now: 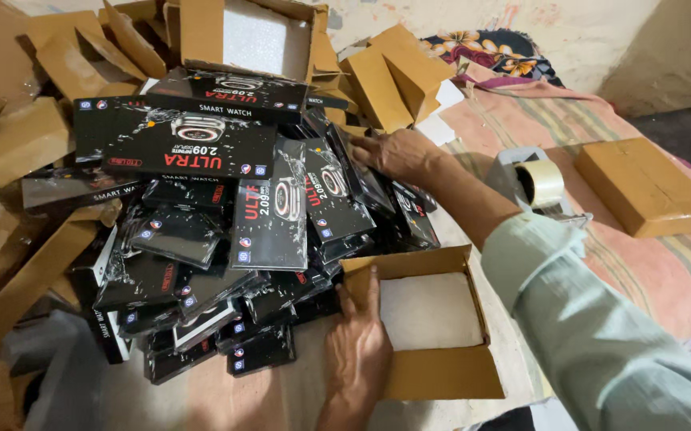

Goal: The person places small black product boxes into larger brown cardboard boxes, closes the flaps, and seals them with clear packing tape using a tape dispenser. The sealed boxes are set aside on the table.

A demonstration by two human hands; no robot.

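An open brown cardboard box [433,319] sits low centre on a bare pale patch, flaps up, w/ a flat white foam pad [429,311] lining its bottom. The left hand [359,343] lies flat against the box's left wall, fingers spread wide & straight, holding nothing. The right hand [397,153], in a pale green-grey sleeve [601,335], reaches up & across to the heap of black boxes [225,223], fingers loosely curved on top of one glossy pack; can't tell whether it grips. The heap – dozens of flat, shiny black rectangular packs w/ red and white lettering, small round blue-and-red badges and a watch picture – slopes from upper left down to just beside the open box, touching its left corner. Around the heap: loose matte brown card flats [26,136] at left & top, plus another open carton [249,36] w/ white foam at top centre. Right of the arm – a tape dispenser [541,185] w/ a tan roll, then a sealed brown parcel [647,187], both on a striped pink-orange cloth [665,271].
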